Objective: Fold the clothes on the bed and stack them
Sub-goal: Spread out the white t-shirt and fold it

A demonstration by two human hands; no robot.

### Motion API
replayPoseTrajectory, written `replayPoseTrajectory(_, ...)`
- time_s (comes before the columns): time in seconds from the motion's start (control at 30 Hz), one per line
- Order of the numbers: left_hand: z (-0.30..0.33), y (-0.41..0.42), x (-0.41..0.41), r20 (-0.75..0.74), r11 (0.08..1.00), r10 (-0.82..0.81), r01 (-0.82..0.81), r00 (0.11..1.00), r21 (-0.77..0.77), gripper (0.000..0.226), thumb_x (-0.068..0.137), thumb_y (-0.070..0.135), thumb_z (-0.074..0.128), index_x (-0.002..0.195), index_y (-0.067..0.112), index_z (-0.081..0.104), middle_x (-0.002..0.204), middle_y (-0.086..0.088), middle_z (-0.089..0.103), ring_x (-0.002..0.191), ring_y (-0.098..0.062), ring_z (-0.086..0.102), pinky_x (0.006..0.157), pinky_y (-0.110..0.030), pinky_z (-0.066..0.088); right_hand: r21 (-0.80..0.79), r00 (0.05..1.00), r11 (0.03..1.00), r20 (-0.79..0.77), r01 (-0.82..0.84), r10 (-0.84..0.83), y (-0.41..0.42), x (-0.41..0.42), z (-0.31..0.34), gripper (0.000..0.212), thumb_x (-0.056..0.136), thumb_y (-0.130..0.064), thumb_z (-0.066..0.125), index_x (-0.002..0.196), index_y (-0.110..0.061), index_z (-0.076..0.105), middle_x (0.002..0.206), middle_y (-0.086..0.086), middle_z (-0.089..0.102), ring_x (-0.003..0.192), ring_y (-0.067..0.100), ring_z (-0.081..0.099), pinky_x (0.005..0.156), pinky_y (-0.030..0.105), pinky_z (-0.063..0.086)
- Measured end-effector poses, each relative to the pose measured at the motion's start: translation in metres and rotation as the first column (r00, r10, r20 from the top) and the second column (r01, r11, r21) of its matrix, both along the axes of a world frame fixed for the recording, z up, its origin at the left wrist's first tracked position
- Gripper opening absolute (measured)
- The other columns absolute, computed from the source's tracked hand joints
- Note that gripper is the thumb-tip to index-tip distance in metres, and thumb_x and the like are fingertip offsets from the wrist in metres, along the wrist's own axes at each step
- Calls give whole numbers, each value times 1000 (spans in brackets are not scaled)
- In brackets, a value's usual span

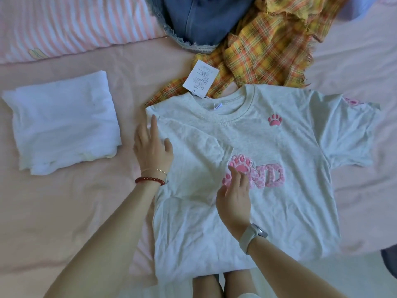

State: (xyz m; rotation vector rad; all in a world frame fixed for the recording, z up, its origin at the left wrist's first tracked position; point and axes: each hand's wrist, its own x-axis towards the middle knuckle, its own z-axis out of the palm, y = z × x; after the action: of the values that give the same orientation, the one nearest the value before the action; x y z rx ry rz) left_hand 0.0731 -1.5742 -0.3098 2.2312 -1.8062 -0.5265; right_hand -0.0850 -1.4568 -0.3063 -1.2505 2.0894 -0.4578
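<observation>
The grey T-shirt point(268, 147) reads "ND" beside the right hand point(233, 196); both the right and left hand point(153, 147) lie flat, fingers straight, apart, gripping nothing.

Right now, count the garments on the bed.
4: folded white one at left, grey tee in the middle under both hands, denim and plaid beyond it. More may lie out of frame.
</observation>
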Motion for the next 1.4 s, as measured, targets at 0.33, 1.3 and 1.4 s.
replayPoseTrajectory(0.33, -37, 112, 7, 64, 819, -442, 374, 895, 434, 64, 90, 41, 46, 147, 32, 17, 157, -4, 0, 143, -30, -6, 114, -44, 0, 376, 514, 571, -249, -730, 821, -41, -46, -36, 57, 94, -41, 35, 146, -40, 10, 158, 0, -3, 144, 25, -3, 111, 57, 3)
replayPoseTrajectory(1.3, -29, -27, -364, 17, 551, -776, 665, 630, 505, 68, 91, 51, 37, 146, 39, -2, 155, 7, -16, 142, -24, -16, 110, -55, 11, 181, 877, 891, 178, 416, -446, -47, -387, -16, 34, 87, -11, 48, 58, -15, 32, 55, -2, 36, 53, 15, 32, 49, 29, 25)
replayPoseTrajectory(1.4, -30, -40, -377, -17, 516, -750, 602, 661, 609, 68, 89, 57, 35, 141, 50, -8, 153, 13, -21, 142, -25, -16, 107, -56, 18, 206, 886, 889, 142, 410, -441, -24, -383, -22, 34, 90, -14, 45, 59, -14, 30, 56, 0, 38, 60, 23, 37, 52, 33, 28)
